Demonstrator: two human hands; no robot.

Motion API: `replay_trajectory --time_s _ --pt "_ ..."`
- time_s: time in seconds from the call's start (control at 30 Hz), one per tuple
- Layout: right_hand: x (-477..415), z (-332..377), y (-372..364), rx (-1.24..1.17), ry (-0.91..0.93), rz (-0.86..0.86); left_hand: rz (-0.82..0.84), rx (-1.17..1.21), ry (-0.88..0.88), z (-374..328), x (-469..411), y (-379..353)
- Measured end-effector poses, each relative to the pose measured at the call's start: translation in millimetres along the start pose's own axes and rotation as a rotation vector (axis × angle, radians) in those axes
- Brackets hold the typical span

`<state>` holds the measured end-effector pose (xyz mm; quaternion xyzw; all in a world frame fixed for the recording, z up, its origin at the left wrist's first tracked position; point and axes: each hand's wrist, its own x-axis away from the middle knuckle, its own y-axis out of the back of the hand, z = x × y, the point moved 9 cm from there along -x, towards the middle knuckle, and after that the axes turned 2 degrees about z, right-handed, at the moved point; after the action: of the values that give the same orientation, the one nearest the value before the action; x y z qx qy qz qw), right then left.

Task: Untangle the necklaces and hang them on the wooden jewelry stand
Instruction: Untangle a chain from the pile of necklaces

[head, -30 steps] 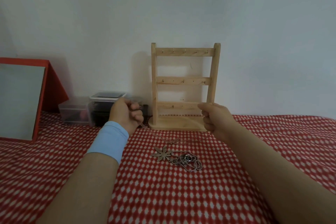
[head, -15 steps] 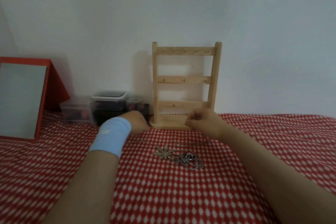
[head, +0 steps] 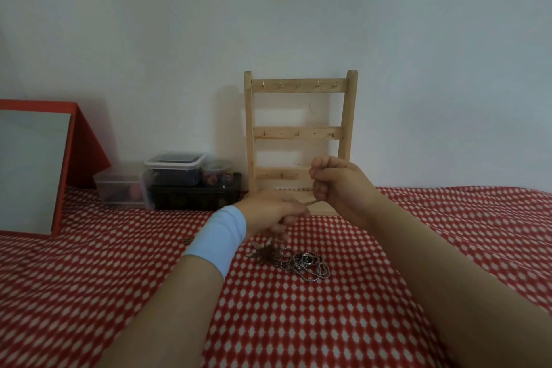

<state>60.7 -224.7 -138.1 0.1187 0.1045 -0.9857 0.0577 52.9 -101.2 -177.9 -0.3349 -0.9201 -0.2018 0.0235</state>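
- A second ago the hands were well apart. Now the left hand point(head: 268, 212) and right hand point(head: 340, 185) sit close together, just in front of the stand's point(head: 298, 85) base.
- A thin chain point(head: 310, 202) runs taut between them. The right fingers point(head: 321, 166) are curled and pinch its upper end; the left fingers point(head: 286, 219) are curled round its lower stretch.
- The flower pendant point(head: 263, 254) now lies tilted under the left hand, so this chain is probably being drawn free.
- The other necklaces are still a knotted pile point(head: 304, 263) on the tabletop point(head: 298, 323), near the left hand. Nothing hangs on the stand yet, so the task looks to be at an early stage.
- Room: the stand backs onto the wall point(head: 418, 69) and all its hooks point(head: 298, 84) are bare. The space above and right of it is open for lifting the chain.
- To the left, boxes point(head: 174, 170) stand beside the stand, with a mirror point(head: 33, 170) further off. A wide leftward sweep risks snagging there.
- The tabletop's edges are out of view.
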Motion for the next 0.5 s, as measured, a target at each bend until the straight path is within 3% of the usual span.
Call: replay_trajectory --time_s 0.1,0.2,0.33,0.5 --pt "1 -6 13 0.142 -0.011 -0.08 -0.046 0.042 0.036 4 7 21" --pt "6 -12 14 0.501 -0.052 -0.083 -0.169 -0.126 0.036 3 13 44" --pt "10 -23 -7 0.803 -0.066 0.096 -0.2 -0.302 -0.003 -10 20 46" --pt "17 -38 -38 0.802 -0.093 0.285 -0.206 -0.489 -0.078 -30 21 33"
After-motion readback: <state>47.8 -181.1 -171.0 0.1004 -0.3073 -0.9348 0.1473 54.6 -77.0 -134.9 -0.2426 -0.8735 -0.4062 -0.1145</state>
